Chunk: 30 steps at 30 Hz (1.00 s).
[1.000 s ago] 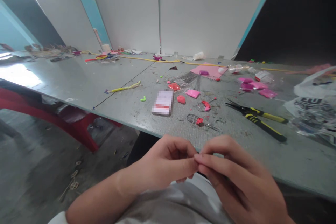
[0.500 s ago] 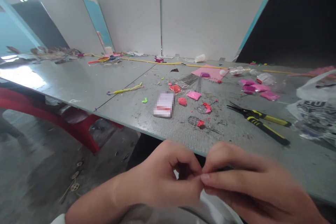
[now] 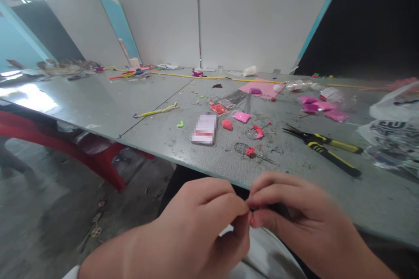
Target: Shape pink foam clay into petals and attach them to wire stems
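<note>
My left hand [image 3: 199, 222] and my right hand [image 3: 294, 218] meet fingertip to fingertip just below the near edge of the grey table [image 3: 131, 113]. Both pinch a tiny piece at the point where they touch; a speck of red-pink shows there, too small to name. On the table just beyond my hands lie a small wire loop with a red lump [image 3: 246, 150] and a second wire piece with red and pink clay [image 3: 257, 131].
Black and yellow pliers [image 3: 322, 146] lie to the right. A small blurred card [image 3: 204, 128], red clay lumps [image 3: 226, 124], pink packets [image 3: 317, 107], thin wires [image 3: 234, 97], a yellow strip [image 3: 155, 110] and plastic bags [image 3: 393, 135] are spread over the table. A red chair [image 3: 65, 148] stands at the left.
My hands stay pinched together and have shifted slightly, the left fingers curling over the contact point. The view has tilted a little.
</note>
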{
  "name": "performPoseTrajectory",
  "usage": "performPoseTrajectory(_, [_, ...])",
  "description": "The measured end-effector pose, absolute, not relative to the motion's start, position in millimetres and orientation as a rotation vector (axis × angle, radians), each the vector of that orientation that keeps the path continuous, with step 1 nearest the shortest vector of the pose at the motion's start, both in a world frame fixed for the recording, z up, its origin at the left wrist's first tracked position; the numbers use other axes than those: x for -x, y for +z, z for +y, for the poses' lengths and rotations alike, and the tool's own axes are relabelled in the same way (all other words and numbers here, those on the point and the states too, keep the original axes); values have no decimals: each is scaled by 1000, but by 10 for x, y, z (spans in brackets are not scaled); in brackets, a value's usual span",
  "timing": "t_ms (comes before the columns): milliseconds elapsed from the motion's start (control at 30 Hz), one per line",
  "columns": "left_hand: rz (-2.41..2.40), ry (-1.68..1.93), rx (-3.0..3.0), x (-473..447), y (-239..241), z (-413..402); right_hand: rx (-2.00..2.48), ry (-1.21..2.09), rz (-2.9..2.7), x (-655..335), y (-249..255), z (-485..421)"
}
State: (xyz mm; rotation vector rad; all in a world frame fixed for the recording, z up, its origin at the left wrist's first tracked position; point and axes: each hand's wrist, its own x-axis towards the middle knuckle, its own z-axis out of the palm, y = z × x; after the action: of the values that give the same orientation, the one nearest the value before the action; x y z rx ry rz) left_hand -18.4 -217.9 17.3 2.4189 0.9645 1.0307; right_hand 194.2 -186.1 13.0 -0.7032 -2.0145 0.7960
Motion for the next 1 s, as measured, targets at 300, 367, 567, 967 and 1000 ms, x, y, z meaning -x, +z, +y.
performPoseTrajectory(300, [869, 1098, -2165, 142, 148, -2102, 538, 1621, -1388, -1850, -297, -1853])
performPoseTrajectory(367, [865, 1116, -2137, 135, 140, -2095, 487, 1657, -1326, -1845, -344, -1848])
performPoseTrajectory(567, [1000, 1162, -2115, 134, 79, -1943, 359, 1643, -1286, -1866, -368, -1817])
performPoseTrajectory(967, [1362, 537, -2688, 169, -124, -467, 612, 1089, -1296, -2357, -448, -1292])
performPoseTrajectory(1000, [1372, 471, -2708, 142, -125, -408, 648, 1063, -1281, -2385, -467, -1255])
